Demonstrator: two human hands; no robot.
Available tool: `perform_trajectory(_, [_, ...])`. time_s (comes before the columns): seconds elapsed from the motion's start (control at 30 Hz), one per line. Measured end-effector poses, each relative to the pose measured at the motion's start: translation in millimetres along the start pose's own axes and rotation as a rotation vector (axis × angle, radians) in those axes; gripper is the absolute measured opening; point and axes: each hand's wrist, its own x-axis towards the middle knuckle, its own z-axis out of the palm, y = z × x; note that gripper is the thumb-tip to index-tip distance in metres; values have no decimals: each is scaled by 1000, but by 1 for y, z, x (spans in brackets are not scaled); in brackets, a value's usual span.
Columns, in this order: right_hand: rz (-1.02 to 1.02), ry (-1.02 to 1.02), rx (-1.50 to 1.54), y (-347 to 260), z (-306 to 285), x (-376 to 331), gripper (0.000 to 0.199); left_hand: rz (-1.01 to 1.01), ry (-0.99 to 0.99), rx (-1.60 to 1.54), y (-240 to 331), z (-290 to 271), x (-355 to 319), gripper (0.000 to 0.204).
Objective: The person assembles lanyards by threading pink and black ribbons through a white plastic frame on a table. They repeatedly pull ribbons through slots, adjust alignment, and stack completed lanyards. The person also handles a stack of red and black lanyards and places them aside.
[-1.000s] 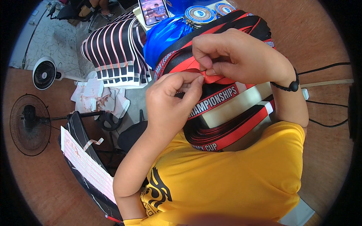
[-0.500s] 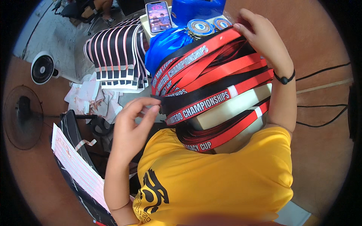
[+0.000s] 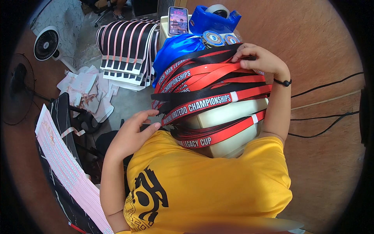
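Observation:
A thick heap of red and black lanyard straps (image 3: 202,105) with white lettering lies draped over a cream box (image 3: 218,117) right before my body. My right hand (image 3: 261,59) rests at the heap's far right, its fingers curled and thumb close to the index finger on an upper strap. Just off the heap's left side hovers my left hand (image 3: 134,130), fingers apart, holding nothing. Beyond the straps lie shiny blue fabric (image 3: 176,48) and round medals (image 3: 213,38) with blue-and-white faces.
A phone (image 3: 178,21) stands beside a blue tape dispenser (image 3: 214,20) at the back. Striped black-and-white sheets (image 3: 126,46) hang to the left, above scattered papers (image 3: 83,89). A white fan (image 3: 46,43) is far left; black cables (image 3: 327,86) cross on the right.
The raised red strap has come down onto the heap. My left hand has let go of the black strap edge and opened. My right hand has lowered onto the straps. The view has shifted.

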Motion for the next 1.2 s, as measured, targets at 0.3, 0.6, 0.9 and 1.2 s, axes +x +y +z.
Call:
perform_trajectory(0.3, [37, 10, -105, -29, 22, 17, 8, -7, 57, -77, 4, -5, -12, 37])
perform_trajectory(0.6, [148, 172, 18, -12, -18, -10, 16, 10, 82, -118, 14, -12, -28, 37])
perform_trajectory(0.9, [212, 343, -13, 22, -37, -30, 17, 135, 28, -42, 7, -10, -38, 39])
perform_trajectory(1.2, [452, 176, -399, -17, -27, 12, 29, 176, 64, -80, 10, -17, -60, 40])
